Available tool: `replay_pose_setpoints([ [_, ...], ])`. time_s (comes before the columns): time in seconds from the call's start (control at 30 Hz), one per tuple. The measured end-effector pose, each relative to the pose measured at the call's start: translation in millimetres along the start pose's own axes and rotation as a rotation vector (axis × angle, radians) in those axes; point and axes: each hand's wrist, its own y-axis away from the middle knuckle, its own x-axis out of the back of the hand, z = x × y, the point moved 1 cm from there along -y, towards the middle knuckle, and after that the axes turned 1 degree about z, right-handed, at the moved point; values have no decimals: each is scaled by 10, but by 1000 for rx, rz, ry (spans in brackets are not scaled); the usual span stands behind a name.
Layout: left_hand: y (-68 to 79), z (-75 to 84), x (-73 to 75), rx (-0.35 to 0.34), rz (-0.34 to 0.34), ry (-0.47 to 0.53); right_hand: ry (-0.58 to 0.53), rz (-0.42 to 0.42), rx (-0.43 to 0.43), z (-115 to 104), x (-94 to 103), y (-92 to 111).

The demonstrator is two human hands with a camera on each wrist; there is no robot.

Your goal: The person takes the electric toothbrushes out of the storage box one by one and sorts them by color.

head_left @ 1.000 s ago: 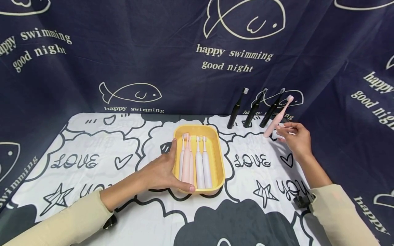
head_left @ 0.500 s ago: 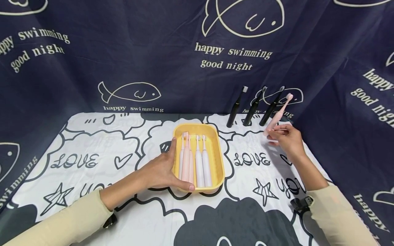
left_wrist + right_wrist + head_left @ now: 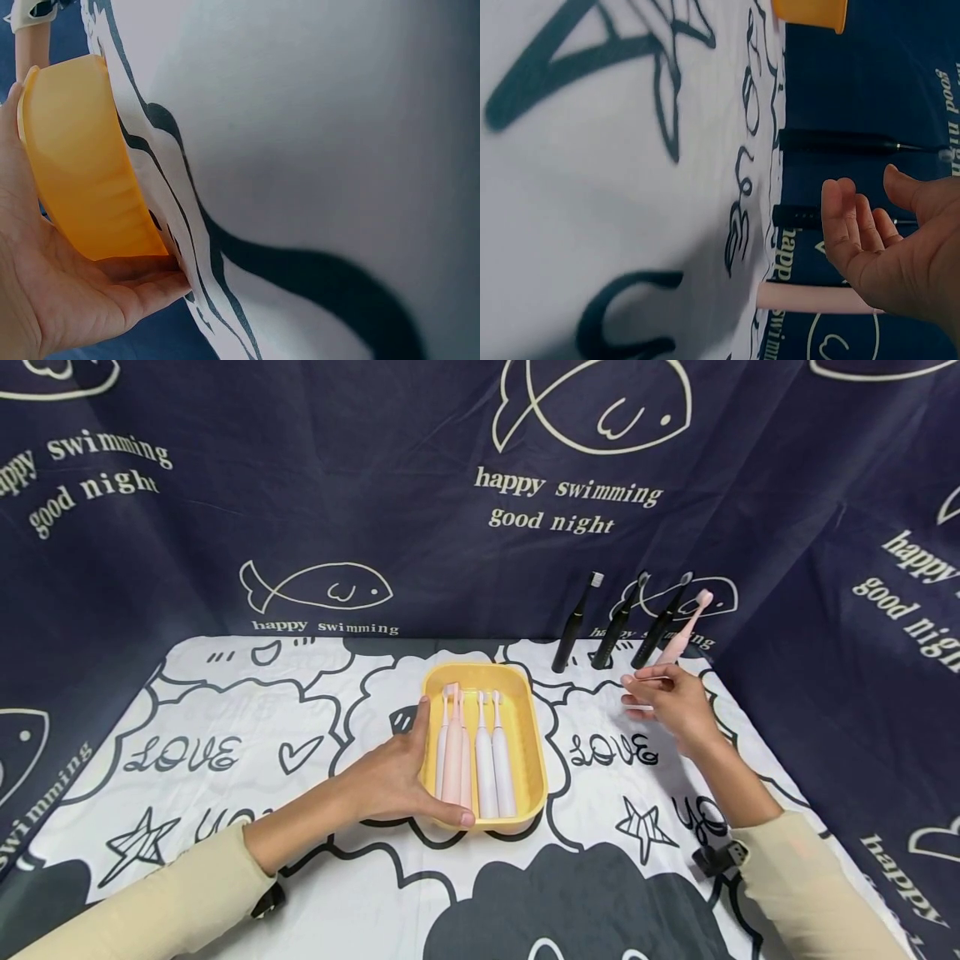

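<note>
Basically, yellow box (image 3: 527, 743) sits on a table (image 3: 360, 893) covered in white cloth, black doodles all over. "LOVE" lettering on both sides of the box, star outlines too, big dark cloud shape (image 3: 585, 902) on its near side. Navy fabric (image 3: 375, 485) hangs behind the box and at both sides, printed with pale fish and "happy swimming good night". Left hand (image 3: 386, 781) grips the box at its near left corner, thumb over the near rim, fingers along the outer wall. Five toothbrushes inside the box: two pink ones (image 3: 453, 760) and a white one at its left, two white ones (image 3: 495, 772) right of those. Right and beyond the box, three black toothbrushes (image 3: 568, 642) stand upright in a row, one pink toothbrush (image 3: 677, 646) upright at the right end. Right hand (image 3: 678, 706), right of the box, is empty, fingers loosely bent, thumb apart; contact with pink toothbrush unclear.
</note>
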Motion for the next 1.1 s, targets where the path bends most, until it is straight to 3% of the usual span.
replay_pose_setpoints([
  [1.1,-1,-5,-7,-5,4,-15,3,-82,67,-245,-545,77],
])
